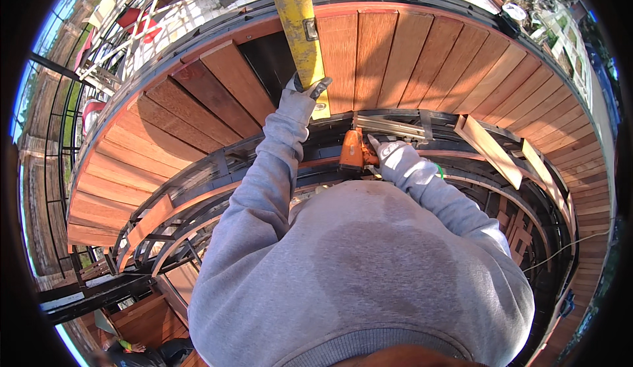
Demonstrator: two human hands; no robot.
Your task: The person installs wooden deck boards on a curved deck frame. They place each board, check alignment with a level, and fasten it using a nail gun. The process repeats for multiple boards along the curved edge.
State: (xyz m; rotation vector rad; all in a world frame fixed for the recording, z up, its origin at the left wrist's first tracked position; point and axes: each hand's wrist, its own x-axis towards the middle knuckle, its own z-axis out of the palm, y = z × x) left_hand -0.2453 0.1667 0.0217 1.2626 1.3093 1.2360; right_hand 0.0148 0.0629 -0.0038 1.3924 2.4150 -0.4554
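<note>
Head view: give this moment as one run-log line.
left hand: gripping yellow level | right hand: holding orange power tool | wooden boards: curved row, dark gap beside yellow level

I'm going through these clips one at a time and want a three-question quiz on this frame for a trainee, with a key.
1. True or false: the right hand is on the yellow bar.
2. What is the main colour of the power tool at that hand?
A) Blue
B) Orange
C) White
3. Fill in: in the curved row of wooden boards, a dark gap shows just to the ____ of the yellow bar.

Key:
1. False; the left hand holds the bar near its lower end in the picture.
2. B
3. left
</note>
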